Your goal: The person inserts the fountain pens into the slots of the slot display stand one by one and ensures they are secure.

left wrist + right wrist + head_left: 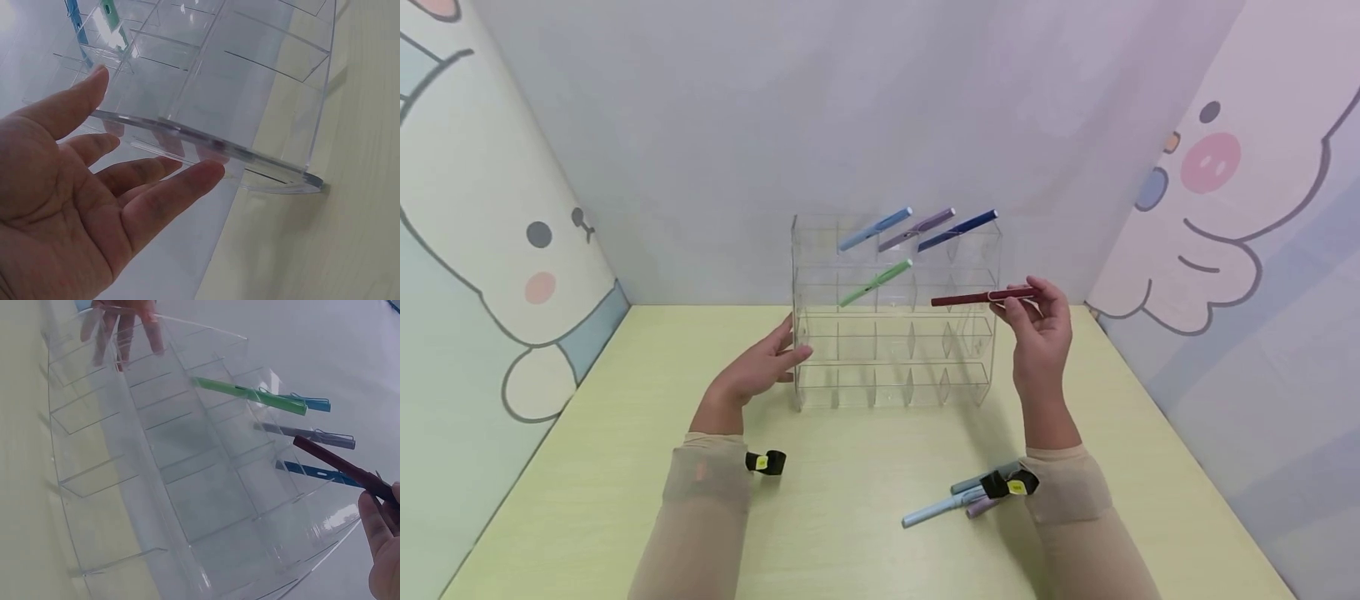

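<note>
My right hand pinches a dark red pen near its clip end. The pen lies almost level in front of the right part of a clear acrylic pen rack, and its free end points left. Beside the rack's left side is my left hand, with loosely extended fingers at the side panel and the thumb toward the front; in the left wrist view its palm holds nothing. A light blue pen, a purple pen and a dark blue pen rest slanted in the top tier. One tier lower leans a green pen.
On the table, by my right sleeve, lie a pale blue pen, a grey-green pen and a purple pen, partly covered by the wrist strap. A pale curtain stands behind the rack; cartoon-printed panels flank both sides.
</note>
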Tool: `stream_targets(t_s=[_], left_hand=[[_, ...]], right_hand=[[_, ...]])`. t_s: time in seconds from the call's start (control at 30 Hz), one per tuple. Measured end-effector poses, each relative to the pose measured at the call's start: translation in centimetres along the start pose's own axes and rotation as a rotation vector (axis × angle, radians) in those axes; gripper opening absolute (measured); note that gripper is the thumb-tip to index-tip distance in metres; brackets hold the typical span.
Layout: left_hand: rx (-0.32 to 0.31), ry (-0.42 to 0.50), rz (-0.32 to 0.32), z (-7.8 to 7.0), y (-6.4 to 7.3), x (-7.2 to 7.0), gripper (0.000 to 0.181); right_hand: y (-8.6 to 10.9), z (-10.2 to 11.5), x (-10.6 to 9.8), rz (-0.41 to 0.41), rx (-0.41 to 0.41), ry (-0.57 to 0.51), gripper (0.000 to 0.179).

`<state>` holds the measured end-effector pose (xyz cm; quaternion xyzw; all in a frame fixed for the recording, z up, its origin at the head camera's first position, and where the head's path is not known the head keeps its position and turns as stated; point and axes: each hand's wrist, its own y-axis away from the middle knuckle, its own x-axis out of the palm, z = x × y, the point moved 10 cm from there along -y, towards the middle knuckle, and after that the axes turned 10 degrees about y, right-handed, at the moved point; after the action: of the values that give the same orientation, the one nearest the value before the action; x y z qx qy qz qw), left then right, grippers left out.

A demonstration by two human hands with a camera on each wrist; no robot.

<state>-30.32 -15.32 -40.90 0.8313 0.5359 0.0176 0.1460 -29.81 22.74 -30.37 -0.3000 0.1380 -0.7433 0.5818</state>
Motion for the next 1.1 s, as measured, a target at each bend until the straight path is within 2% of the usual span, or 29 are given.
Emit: stream_targets(t_s=[0.23,0.37,0.73,1.1], left_hand=[[0.004,-0.006,-0.014,1.8,-1.4,-0.9,0.081],[0.018,-0.011,-0.018,2.3,-1.8,-1.2,0.084],[0.036,-0.01,-0.026,2.2,-1.7,-1.2,0.085],[0.036,-0.008,-0.021,2.3,-1.8,-1.2,0.084]], right_hand=[[-2.5,0.5,1.8,0.016,-0.051,-0.022,0.042],[-3.7,0.5,2.9,0.03,-0.075,-0.015,0.042],[-4.7,-1.2,5.1,0.117,-0.071,0.179,0.041],[-4.3,-2.9,6.6,0.217,-0.006,0.386,0.035]])
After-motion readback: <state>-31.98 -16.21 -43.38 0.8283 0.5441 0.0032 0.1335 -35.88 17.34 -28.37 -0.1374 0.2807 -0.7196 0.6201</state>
